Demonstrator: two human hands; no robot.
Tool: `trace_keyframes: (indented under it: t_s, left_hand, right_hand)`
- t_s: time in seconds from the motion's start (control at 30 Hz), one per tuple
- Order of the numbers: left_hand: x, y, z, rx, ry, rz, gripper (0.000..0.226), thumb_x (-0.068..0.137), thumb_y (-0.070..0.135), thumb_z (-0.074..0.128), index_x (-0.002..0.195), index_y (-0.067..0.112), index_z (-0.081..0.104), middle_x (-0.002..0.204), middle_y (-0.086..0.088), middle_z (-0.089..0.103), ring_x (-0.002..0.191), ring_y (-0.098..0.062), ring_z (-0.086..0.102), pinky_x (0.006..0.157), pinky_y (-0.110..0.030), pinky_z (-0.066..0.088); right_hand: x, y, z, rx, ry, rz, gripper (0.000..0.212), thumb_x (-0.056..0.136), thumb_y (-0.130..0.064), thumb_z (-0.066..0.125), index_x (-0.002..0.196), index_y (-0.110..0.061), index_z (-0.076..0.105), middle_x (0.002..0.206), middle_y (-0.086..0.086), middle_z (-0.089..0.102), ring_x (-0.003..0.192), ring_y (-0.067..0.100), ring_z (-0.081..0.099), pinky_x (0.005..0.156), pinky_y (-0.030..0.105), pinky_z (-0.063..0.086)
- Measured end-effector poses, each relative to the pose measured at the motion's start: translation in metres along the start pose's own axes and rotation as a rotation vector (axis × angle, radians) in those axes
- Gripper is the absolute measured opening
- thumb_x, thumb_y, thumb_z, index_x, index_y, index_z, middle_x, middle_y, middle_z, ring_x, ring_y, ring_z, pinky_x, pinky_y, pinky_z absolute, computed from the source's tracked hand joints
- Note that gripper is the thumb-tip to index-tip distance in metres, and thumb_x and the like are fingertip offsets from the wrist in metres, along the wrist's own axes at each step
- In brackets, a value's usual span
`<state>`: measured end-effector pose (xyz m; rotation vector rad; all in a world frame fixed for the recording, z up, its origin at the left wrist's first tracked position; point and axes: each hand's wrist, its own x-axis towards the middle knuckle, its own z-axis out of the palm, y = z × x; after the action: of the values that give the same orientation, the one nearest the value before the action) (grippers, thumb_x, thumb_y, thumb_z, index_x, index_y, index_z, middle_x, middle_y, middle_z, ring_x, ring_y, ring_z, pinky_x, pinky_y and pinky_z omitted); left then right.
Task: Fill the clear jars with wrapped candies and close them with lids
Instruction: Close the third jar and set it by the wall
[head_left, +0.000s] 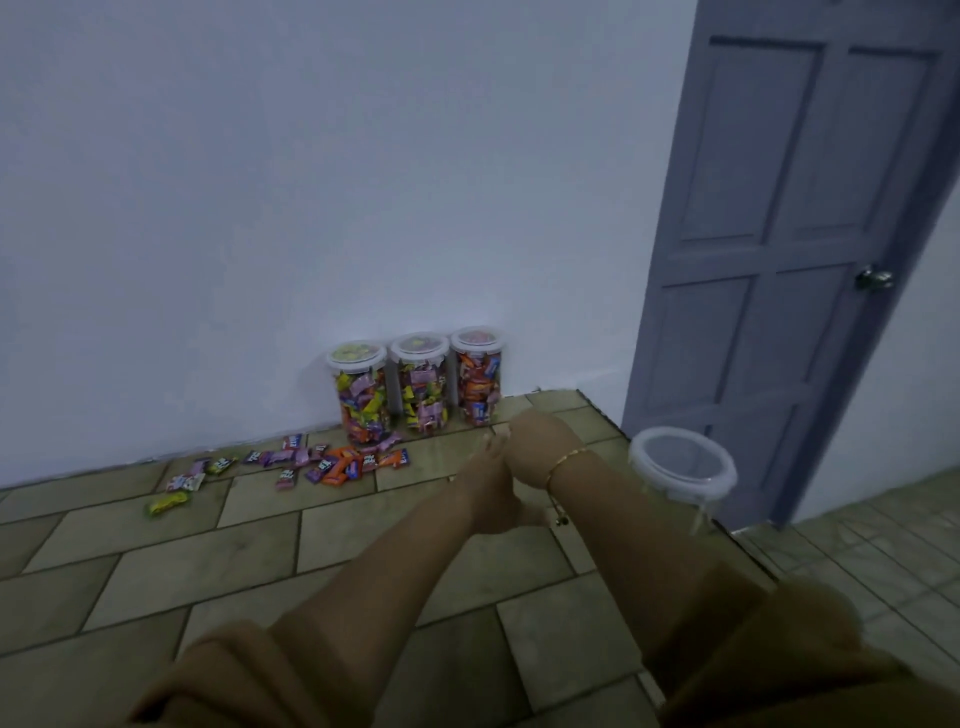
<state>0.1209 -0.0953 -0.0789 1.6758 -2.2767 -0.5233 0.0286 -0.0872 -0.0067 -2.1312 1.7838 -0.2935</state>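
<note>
Jars: three full ones (415, 382), lidded, by wall; fourth jar (681, 470) right, looks empty, lid seems on
Candies (322, 462): loose on floor, left of the full jars
Left hand (493, 478): blurred, fingers straight, holds nothing I can see
Right hand (535, 441): blurred, touching the left; grip unclear
Tip: likely unlid fourth jar, set it by candies, scoop in

3 filled candy jars with lids on, in a row at 12 o'clock against the wall: left jar (358, 395), middle jar (421, 384), right jar (477, 375). 1 empty clear jar (681, 467) with lid on at 3 o'clock. Loose wrapped candies (332, 462) on the floor at 10–11 o'clock, roughly 20, exact count unclear from blur. 2 hands: left hand (491, 483), right hand (535, 447). 1 bracelet (566, 460). 1 door (789, 249).
</note>
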Motion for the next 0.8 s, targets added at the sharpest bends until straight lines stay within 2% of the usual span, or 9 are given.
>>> trace_keyframes:
  t_s: [0.1,0.2,0.37,0.43,0.5,0.57,0.67,0.77,0.8]
  left_hand:
    - [-0.006,0.027,0.009,-0.129,-0.034,0.103,0.061,0.080,0.027,0.074,0.132,0.005,0.051,0.137,-0.014,0.049,0.128,-0.022,0.043,0.107,-0.038,0.036]
    - [-0.006,0.051,0.019,-0.172,-0.068,0.154,0.058,0.084,0.023,0.070,0.134,0.003,0.048,0.137,-0.012,0.049,0.126,-0.022,0.045,0.098,-0.020,0.034]
    - [0.000,0.083,0.037,-0.276,-0.005,0.221,0.054,0.090,0.007,0.059,0.138,-0.004,0.037,0.144,-0.017,0.041,0.127,-0.019,0.040,0.090,-0.005,0.023]
    - [0.002,0.095,0.045,-0.366,-0.006,0.200,0.050,0.090,-0.003,0.055,0.137,-0.008,0.036,0.140,-0.021,0.043,0.124,-0.020,0.042,0.092,-0.010,0.029]
    - [0.002,0.102,0.049,-0.442,0.021,0.176,0.042,0.089,-0.014,0.048,0.130,-0.017,0.039,0.132,-0.032,0.046,0.121,-0.038,0.045,0.088,-0.019,0.041]
    - [0.003,0.102,0.052,-0.501,0.093,0.144,0.036,0.089,-0.018,0.044,0.125,-0.022,0.041,0.125,-0.037,0.047,0.112,-0.037,0.050,0.084,-0.020,0.048]
    - [0.010,0.087,0.058,-0.667,0.229,0.068,0.040,0.087,-0.007,0.057,0.124,-0.015,0.046,0.117,-0.022,0.058,0.101,-0.006,0.059,0.085,-0.019,0.049]
    - [0.015,0.074,0.064,-0.658,0.205,-0.027,0.076,0.068,0.036,0.070,0.131,0.000,0.048,0.126,-0.010,0.059,0.114,-0.013,0.056,0.088,-0.021,0.050]
    - [0.013,0.075,0.064,-0.660,0.190,-0.029,0.075,0.069,0.035,0.070,0.132,0.000,0.047,0.129,-0.009,0.056,0.113,-0.015,0.056,0.089,-0.025,0.052]
  right_hand:
    - [-0.010,0.012,-0.009,-0.041,0.024,-0.033,0.027,0.095,-0.008,0.043,0.117,0.002,0.057,0.111,0.016,0.059,0.115,0.027,0.054,0.094,0.030,0.042]
    - [-0.019,0.027,-0.019,-0.130,0.042,0.003,0.026,0.095,-0.008,0.044,0.114,0.002,0.059,0.084,0.012,0.056,0.111,0.027,0.058,0.093,0.031,0.044]
    - [-0.039,0.058,-0.025,-0.310,0.209,0.057,0.032,0.093,-0.011,0.040,0.121,-0.006,0.055,0.125,0.014,0.054,0.118,0.030,0.048,0.103,0.042,0.037]
    - [-0.044,0.068,-0.025,-0.373,0.177,0.135,0.035,0.094,-0.014,0.039,0.127,-0.010,0.050,0.132,0.012,0.048,0.127,0.032,0.037,0.109,0.051,0.026]
    - [-0.045,0.073,-0.024,-0.338,0.121,0.203,0.037,0.094,-0.016,0.039,0.129,-0.012,0.049,0.134,0.009,0.046,0.131,0.031,0.032,0.110,0.055,0.021]
    - [-0.045,0.075,-0.023,-0.306,0.093,0.222,0.038,0.093,-0.017,0.040,0.131,-0.015,0.047,0.136,0.008,0.044,0.133,0.031,0.029,0.108,0.058,0.019]
    - [-0.046,0.074,-0.023,-0.309,0.051,0.214,0.039,0.092,-0.020,0.045,0.131,-0.018,0.046,0.136,0.006,0.042,0.134,0.032,0.027,0.106,0.060,0.022]
    - [-0.046,0.071,-0.022,-0.335,0.035,0.173,0.041,0.091,-0.020,0.047,0.132,-0.018,0.045,0.137,0.007,0.041,0.134,0.032,0.028,0.104,0.059,0.023]
    - [-0.046,0.069,-0.022,-0.348,0.053,0.152,0.040,0.092,-0.018,0.045,0.132,-0.017,0.045,0.137,0.008,0.041,0.133,0.031,0.029,0.104,0.059,0.024]
